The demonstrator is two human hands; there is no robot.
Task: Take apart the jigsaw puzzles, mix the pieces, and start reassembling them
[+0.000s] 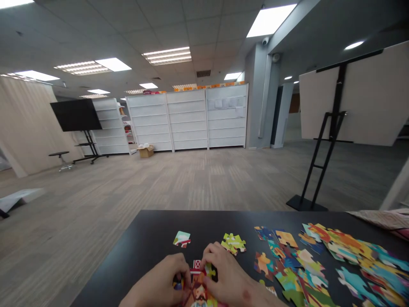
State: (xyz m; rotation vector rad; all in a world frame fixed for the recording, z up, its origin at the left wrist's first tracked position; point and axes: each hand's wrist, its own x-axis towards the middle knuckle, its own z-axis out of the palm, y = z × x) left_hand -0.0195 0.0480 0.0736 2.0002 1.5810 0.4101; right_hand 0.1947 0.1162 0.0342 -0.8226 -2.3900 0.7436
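At the near edge of a black table, both my hands close over a partly joined jigsaw section (199, 291), red and orange with a white-crossed red square at its top. My left hand (162, 279) pinches its left side, with thumb and fingers bent together. From the other side, my right hand (227, 273) curls its fingers and thumb onto a puzzle piece (209, 271) at the upper right of the section. My hands cover part of the section. Beyond them lie a green-and-white puzzle piece (182, 238) and a lime-green cluster of pieces (234, 243).
Loose puzzle pieces (289, 260) spread over the right of the black table (150, 230), with a denser heap (364, 256) farther right. Fabric (380, 216) rests at the right back edge. A board stand (326, 157) stands beyond the table; white shelves (187, 121) line the back.
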